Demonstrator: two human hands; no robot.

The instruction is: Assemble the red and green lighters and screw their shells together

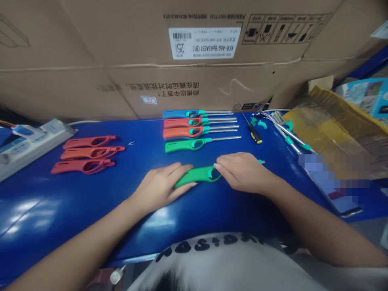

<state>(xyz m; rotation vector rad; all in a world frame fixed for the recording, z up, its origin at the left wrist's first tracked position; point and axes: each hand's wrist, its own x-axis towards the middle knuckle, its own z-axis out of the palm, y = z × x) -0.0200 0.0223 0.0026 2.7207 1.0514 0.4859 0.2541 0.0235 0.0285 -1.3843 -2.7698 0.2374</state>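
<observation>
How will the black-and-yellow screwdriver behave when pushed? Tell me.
The screwdriver should stay stiff, given its straight, slim shaft. It would probably pivot or roll unevenly, because its handle is much thicker than the shaft. It may also slide easily, since the blue tabletop looks smooth and glossy.

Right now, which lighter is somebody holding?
The green lighter gripped by the left hand and right hand; the other green one lies untouched in the row behind.

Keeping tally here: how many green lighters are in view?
2: the lying green lighter, near end of the lighter row; the held green lighter, partly covered by the left hand and right hand.
</observation>
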